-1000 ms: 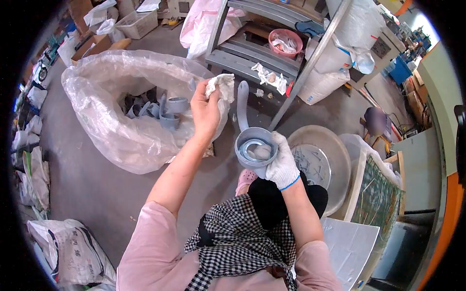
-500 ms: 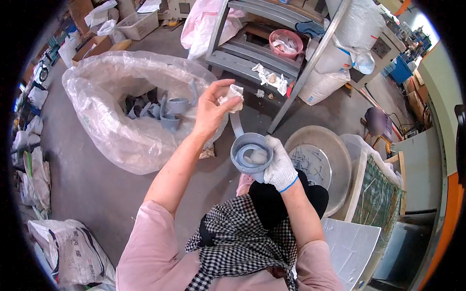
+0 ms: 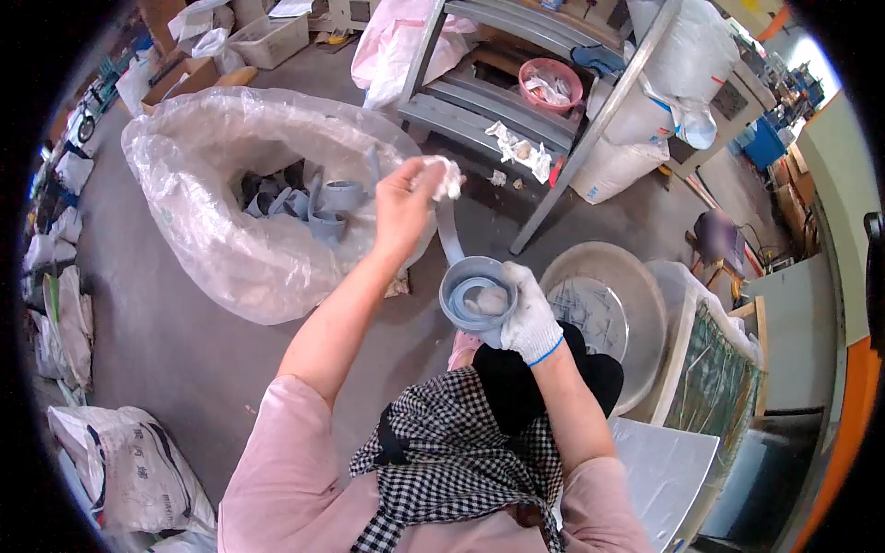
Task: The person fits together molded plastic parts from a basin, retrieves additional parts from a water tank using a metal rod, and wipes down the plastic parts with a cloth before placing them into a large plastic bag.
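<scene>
My bare left hand [image 3: 406, 207] is raised over the near side of the plastic bag, fingers closed on a crumpled white rag [image 3: 448, 179]. In my gloved right hand [image 3: 532, 318] is a grey round plastic part [image 3: 477, 293], held in front of my lap with its opening facing up. A smaller ring shows inside it, along with gloved fingertips, and a flat grey strip rises from its far side. The clear plastic bag [image 3: 198, 249] stands open on the floor to the left, with several similar grey parts [image 3: 326, 221] inside.
Right of my knee sits a wide basin [image 3: 648, 346] containing small grey pieces [image 3: 590, 313]. A metal rack [image 3: 479, 115] ahead carries a pink basket [image 3: 550, 85] and white scraps [image 3: 519, 150]. White sacks [image 3: 604, 170] lean beyond it, and a printed sack [image 3: 138, 479] lies at lower left.
My left hand has turned, and the rag now points more to the right and hangs from the fingertips. My right hand and the grey part stay nearly in place.
</scene>
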Motion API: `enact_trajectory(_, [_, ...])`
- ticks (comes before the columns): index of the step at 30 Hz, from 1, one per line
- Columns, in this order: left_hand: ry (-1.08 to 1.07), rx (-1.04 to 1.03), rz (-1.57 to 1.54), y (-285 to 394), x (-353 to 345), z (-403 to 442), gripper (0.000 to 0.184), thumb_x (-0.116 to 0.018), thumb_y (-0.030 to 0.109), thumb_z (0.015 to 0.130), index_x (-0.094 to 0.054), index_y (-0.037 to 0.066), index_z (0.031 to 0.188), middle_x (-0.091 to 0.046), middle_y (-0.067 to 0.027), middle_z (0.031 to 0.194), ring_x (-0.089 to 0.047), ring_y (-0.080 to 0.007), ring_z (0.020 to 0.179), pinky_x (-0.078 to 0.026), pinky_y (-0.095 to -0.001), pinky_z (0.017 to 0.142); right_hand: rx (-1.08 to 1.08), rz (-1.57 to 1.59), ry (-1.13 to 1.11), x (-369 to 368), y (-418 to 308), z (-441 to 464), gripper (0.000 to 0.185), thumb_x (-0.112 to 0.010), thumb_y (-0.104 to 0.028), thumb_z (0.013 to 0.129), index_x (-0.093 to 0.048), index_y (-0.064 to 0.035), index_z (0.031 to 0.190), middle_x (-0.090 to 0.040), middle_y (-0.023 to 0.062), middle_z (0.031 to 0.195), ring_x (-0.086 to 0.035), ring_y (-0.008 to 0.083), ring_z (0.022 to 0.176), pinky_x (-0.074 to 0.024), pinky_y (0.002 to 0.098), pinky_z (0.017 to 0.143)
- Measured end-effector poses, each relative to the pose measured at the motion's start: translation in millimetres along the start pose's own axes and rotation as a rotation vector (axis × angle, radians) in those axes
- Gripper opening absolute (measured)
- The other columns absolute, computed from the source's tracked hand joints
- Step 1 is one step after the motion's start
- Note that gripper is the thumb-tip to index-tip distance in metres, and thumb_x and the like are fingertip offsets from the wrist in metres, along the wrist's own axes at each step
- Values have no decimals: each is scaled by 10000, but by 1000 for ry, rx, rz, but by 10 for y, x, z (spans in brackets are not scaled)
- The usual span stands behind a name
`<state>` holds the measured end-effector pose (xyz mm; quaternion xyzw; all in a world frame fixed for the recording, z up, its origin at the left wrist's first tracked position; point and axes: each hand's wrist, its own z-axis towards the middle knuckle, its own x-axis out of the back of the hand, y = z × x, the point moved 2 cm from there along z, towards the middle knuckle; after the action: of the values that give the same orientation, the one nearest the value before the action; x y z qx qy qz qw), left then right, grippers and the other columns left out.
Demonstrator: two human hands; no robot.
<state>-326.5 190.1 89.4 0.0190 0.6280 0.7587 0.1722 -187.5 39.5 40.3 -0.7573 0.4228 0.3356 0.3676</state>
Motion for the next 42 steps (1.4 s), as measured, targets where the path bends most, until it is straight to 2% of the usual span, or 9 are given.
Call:
enact_trajectory(3, [35, 89, -670, 94, 66, 109, 285, -445, 160, 982, -526, -81, 1111, -618, -223, 1075, -615, -303, 1032, -505, -378, 912, -72, 92, -154, -111, 19, -88, 426, -490, -291, 839, -573, 25, 1112, -623, 197, 1087, -623, 335, 970, -531, 462, 859])
enact_trajectory(9, [42, 110, -677, 225, 107, -9, 350, -407, 172, 995, -481, -83, 1224, -583, -219, 1171, -591, -293, 1078, -470, -375, 968, -40, 138, -147, -75, -30, -32, 441, -500, -307, 821, -583, 19, 1106, -625, 203, 1083, -627, 333, 973, -531, 464, 862])
enact_trajectory(12, [-44, -42, -104, 207, -4, -144, 288, -535, 139, 943, -608, -4, 1182, -666, -55, 1045, -586, -76, 915, -457, -223, 817, -38, 104, -143, -35, 27, -14, 446, -499, -317, 827, -582, 20, 1107, -625, 203, 1086, -625, 339, 978, -529, 467, 866])
enact_trajectory(19, [-38, -77, 313, 205, -72, -52, 275, -514, 190, 963, -591, -38, 1096, -675, -125, 939, -647, -161, 828, -512, -276, 752, -82, 66, -73, -82, 63, -92, 469, -476, -336, 847, -571, 27, 1128, -613, 209, 1108, -612, 352, 994, -516, 482, 880])
enact_trajectory(21, [53, 267, -336, 171, -88, 25, 304, -486, 236, 975, -582, -40, 1060, -663, -165, 925, -655, -222, 820, -527, -318, 740, -86, 99, -134, -67, 84, -91, 483, -466, -344, 851, -564, 34, 1136, -599, 212, 1133, -604, 357, 1003, -509, 484, 892])
enact_trajectory(25, [178, 133, -700, 164, -29, 29, 342, -429, 249, 994, -560, -60, 1055, -649, -201, 972, -649, -289, 912, -521, -371, 828, -51, 196, -185, -196, -10, -98, 484, -467, -341, 853, -560, 39, 1139, -600, 211, 1129, -605, 355, 1001, -506, 482, 898])
enact_trajectory(30, [127, -224, 170, 129, 11, -180, 335, -554, 128, 936, -555, -41, 1226, -677, -135, 1042, -621, -141, 945, -484, -273, 840, 13, 136, -104, -211, -6, -80, 422, -488, -336, 864, -564, 1, 1106, -617, 184, 1078, -609, 324, 991, -509, 457, 892])
enact_trajectory(37, [185, -727, 762, 197, -193, -181, 266, -702, 74, 810, -653, 1, 1061, -669, -184, 918, -654, -232, 720, -510, -331, 662, 83, 41, -40, -253, 87, -86, 373, -522, -321, 877, -554, -24, 1100, -611, 160, 1080, -607, 302, 983, -506, 437, 893])
enact_trajectory(42, [295, -439, 700, 179, -68, 111, 270, -647, 201, 862, -637, -22, 1014, -658, -159, 762, -642, -274, 640, -491, -374, 622, 94, -12, -18, -278, 156, -125, 470, -459, -369, 898, -529, 7, 1170, -603, 190, 1109, -604, 325, 1004, -500, 461, 901])
